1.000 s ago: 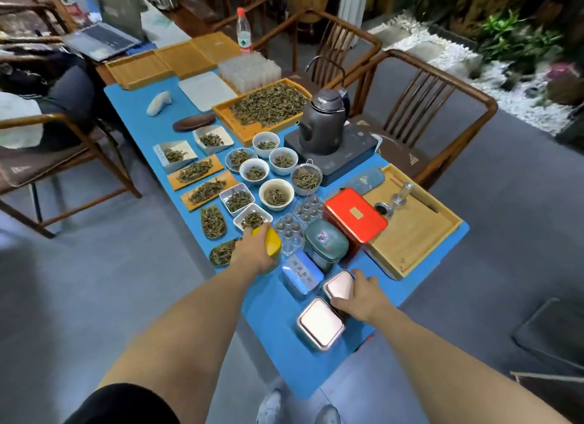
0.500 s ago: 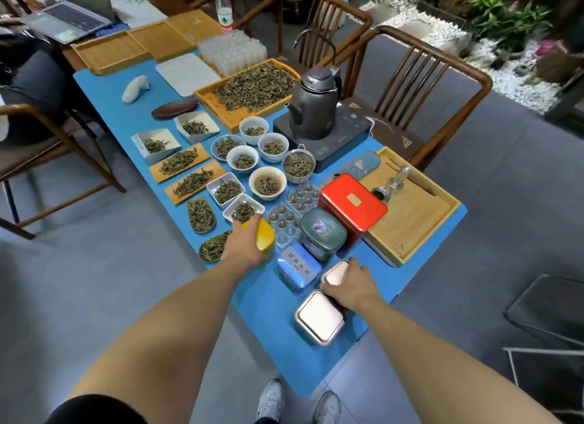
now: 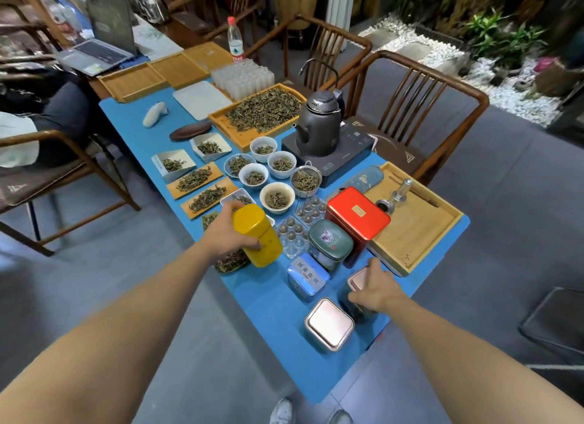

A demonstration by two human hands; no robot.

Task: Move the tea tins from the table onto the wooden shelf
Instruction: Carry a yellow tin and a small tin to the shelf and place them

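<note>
My left hand [image 3: 229, 232] grips a yellow round tea tin [image 3: 257, 235] and holds it tilted, lifted off the blue table [image 3: 271, 300]. My right hand [image 3: 376, 286] clasps a dark square tin with a pink lid [image 3: 357, 281], raised slightly near the table's right edge. A second pink-lidded square tin [image 3: 328, 324] stands at the near end. A blue rectangular tin [image 3: 308, 275], a green tin [image 3: 330, 243] and a red tin [image 3: 357, 216] stand between my hands. No wooden shelf is in view.
Bowls and trays of loose tea [image 3: 252, 177] crowd the table's middle, with a dark kettle [image 3: 320, 120] on its base behind. A bamboo tray [image 3: 414, 221] lies at the right. Wooden chairs [image 3: 420, 107] stand beyond the table; a seated person [image 3: 47, 114] is at the left.
My left hand has lifted the yellow tin off the table and tilted it. My right hand has closed around the pink-lidded tin and raised it a little.
</note>
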